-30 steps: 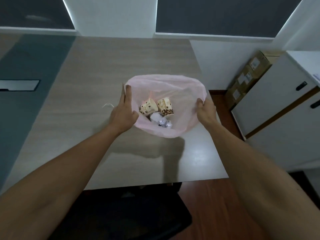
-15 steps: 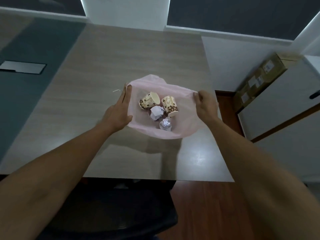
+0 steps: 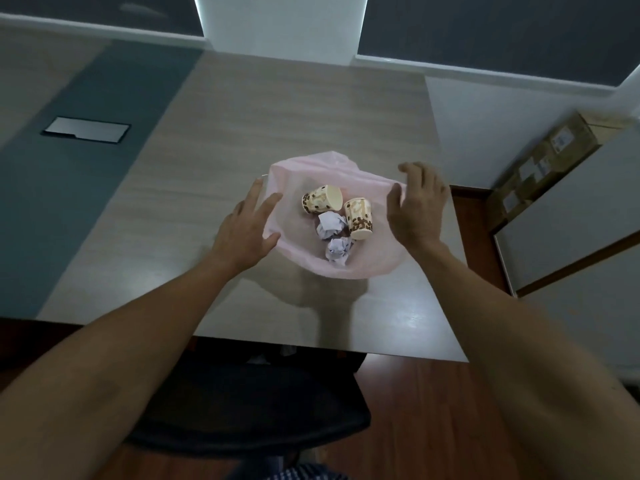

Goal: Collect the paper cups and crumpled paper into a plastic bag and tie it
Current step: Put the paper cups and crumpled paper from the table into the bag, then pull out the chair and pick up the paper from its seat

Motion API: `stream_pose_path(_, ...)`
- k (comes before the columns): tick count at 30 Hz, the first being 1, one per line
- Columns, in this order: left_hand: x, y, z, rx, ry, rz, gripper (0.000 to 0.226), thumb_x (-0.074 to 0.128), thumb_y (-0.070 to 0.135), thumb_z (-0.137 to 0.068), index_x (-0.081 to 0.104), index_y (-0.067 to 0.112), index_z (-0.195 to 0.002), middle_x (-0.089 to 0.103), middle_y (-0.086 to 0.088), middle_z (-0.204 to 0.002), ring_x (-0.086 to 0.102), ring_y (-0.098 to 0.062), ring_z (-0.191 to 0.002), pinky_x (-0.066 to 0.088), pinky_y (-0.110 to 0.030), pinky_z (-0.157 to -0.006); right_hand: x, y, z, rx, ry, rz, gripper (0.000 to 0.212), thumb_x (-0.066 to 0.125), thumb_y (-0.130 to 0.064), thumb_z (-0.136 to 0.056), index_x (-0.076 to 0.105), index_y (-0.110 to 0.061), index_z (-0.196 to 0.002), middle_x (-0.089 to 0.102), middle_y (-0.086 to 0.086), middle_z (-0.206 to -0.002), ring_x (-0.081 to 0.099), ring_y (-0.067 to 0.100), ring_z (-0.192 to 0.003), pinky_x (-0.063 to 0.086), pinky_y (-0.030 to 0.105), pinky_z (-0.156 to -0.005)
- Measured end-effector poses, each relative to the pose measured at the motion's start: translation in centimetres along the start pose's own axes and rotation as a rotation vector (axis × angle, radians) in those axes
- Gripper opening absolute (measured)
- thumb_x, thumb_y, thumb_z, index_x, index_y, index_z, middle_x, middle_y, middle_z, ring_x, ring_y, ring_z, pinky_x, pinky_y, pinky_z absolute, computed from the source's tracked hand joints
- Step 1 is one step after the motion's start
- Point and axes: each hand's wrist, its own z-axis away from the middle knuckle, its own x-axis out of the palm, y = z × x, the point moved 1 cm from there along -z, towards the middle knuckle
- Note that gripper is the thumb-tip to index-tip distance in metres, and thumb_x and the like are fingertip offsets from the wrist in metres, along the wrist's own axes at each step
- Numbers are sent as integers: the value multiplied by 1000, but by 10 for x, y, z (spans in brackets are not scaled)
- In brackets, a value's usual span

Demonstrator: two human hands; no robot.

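The bag (image 3: 332, 244) sits open on the tabletop (image 3: 277, 133), cups (image 3: 322, 199) and paper (image 3: 330, 225) inside. Both hands flank it, left (image 3: 247, 230) and right (image 3: 417, 209), fingers spread, gripping nothing. Best to gather opposite rim edges evenly before knotting.

A thin pink plastic bag (image 3: 367, 268) lies open on the table (image 3: 277, 133), its mouth spread wide. Inside lie two paper cups with brown bean print, one (image 3: 320, 199) on its side with its mouth facing right, the other (image 3: 360, 218) tipped just beside it. Two crumpled paper balls (image 3: 330, 225) (image 3: 338, 250) sit below the cups, touching each other.
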Motion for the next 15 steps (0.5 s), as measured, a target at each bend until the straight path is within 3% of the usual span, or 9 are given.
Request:
stream_pose_path(3,-7,8,19,-34,118,29,54,71,35,-85,49,17,-131,48,-12,-136,58,-37,-112,56,-50,-82,3,-25,11,-297,-56,-59,22,56,-3,-87,61,-4,-108,60,16,-103,56,30,-91,50,44,-75)
stream_pose_path(6,-12,13,46,-115,52,74,36,63,32,-92,57,16,-123,56,-7,-120,62,-33,-99,56,-45,-75,6,-53,35,-314,-250,-120,16,51,-7,-91,62,-5,-103,61,14,-98,56,36,-82,50,46,-57)
stream_pose_path(9,-18,13,79,-217,-64,97,33,60,32,-94,62,17,-123,63,-4,-115,63,-31,-102,54,-41,-81,5,-71,66,-257,-427,-128,27,41,-23,-93,60,-10,-107,63,13,-110,58,42,-86,49,42,-59)
stream_pose_path(15,-49,-1,139,-275,-151,106,34,58,32,-95,63,19,-125,71,-1,-104,65,-28,-101,52,-38,-83,-20,-91,119,-110,-553,-137,21,50,-19,-91,63,-11,-105,65,14,-111,61,40,-91,51,43,-70)
